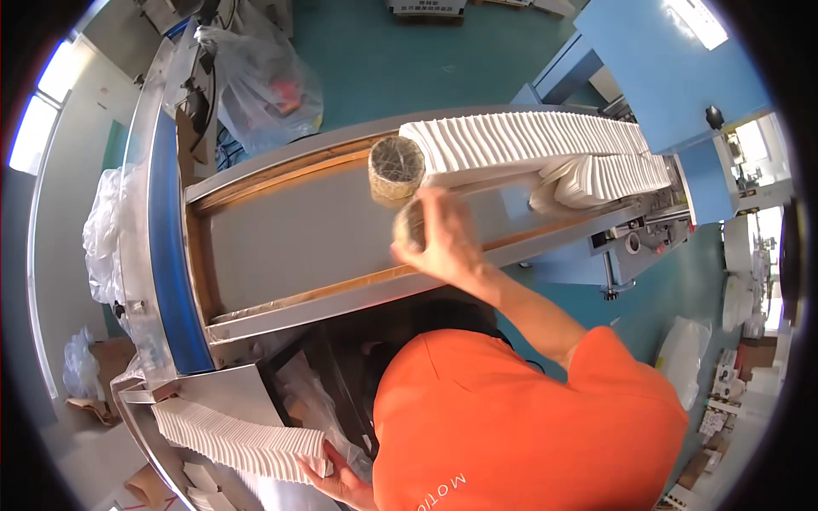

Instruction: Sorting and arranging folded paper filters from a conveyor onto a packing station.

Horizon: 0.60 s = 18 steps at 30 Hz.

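Note:
At the lower left, my left hand (342, 482) grips the near end of a long row of white folded sheets (239, 439), its fingers and thumb closed around that end. Over the middle of the long metal-framed trough (290, 243), my right hand (450, 243) is blurred by motion. Its fingers close around a tan, tape-wrapped cylindrical block (411, 226). Just beyond it, a second such block (396, 169) stands against the end of a long row of white folded sheets (520, 140). A shorter row of sheets (609, 179) leans at the trough's right, its loose end partly blurred.
A blue roller or bar (179, 247) crosses the trough's left end beside a clear panel. To the right stands a blue machine housing (673, 68), with metal fittings (630, 243) below it. A plastic bag (264, 85) hangs beyond the trough's far edge.

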Motion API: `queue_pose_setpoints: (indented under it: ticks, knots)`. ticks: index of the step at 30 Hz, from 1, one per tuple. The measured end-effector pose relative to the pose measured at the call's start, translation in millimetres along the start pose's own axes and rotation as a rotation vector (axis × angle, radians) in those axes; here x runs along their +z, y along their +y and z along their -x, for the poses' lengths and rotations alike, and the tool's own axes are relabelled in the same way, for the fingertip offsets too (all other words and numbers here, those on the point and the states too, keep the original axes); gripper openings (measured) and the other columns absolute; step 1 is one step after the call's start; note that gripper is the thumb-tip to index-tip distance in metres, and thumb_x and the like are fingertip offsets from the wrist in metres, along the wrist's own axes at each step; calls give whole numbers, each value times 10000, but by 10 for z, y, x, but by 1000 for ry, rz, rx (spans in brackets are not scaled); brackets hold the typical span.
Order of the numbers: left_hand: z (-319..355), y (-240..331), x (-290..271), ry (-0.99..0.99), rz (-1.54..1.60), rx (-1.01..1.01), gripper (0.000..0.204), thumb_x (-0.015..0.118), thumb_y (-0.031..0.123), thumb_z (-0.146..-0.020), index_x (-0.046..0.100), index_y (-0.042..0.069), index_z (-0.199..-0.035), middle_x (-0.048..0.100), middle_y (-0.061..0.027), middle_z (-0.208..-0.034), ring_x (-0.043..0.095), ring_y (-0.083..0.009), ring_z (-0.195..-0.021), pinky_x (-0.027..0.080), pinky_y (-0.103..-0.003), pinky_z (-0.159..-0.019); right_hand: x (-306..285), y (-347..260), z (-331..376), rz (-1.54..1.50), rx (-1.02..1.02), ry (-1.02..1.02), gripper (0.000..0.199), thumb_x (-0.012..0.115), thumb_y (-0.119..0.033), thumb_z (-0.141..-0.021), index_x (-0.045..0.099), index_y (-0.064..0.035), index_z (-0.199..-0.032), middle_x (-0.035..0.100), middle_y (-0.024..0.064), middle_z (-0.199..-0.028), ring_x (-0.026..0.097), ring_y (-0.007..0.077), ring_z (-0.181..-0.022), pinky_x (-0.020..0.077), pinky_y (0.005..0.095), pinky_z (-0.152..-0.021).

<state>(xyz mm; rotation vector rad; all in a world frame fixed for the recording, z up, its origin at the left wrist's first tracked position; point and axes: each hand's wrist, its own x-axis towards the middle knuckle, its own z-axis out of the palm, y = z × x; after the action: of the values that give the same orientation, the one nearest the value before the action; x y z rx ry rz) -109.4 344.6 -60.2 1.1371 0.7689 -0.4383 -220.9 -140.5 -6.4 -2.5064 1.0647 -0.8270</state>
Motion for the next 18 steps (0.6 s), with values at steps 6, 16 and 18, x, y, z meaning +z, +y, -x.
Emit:
queue_pose_setpoints:
  ticks: [6,16,18]
  knots:
    - [139,40,219,5,180,104,644,741,235,-853,460,-8,-1379,531,-201,-1304,542,-328,-1183,499,-450,-1026,-816,1276,15,387,344,3,809,748,-635,-719,540,98,-995,588,269,-980,597,425,-909,492,487,-807]
    - [162,37,210,19,281,76,618,762,181,-832,487,-26,-1346,523,-216,-1298,528,-344,-1195,500,-458,-1033,-1711,2024,438,628,157,48,293,601,-360,-944,663,-105,-1075,629,24,-869,562,185,-926,275,404,-896]
    - [176,5,220,17,302,75,620,768,163,-826,484,-31,-1343,522,-217,-1294,527,-345,-1192,501,-459,-1032,-1535,1714,404,629,-23,189,268,650,-358,-898,662,-113,-1004,627,21,-887,562,209,-909,307,416,-866]
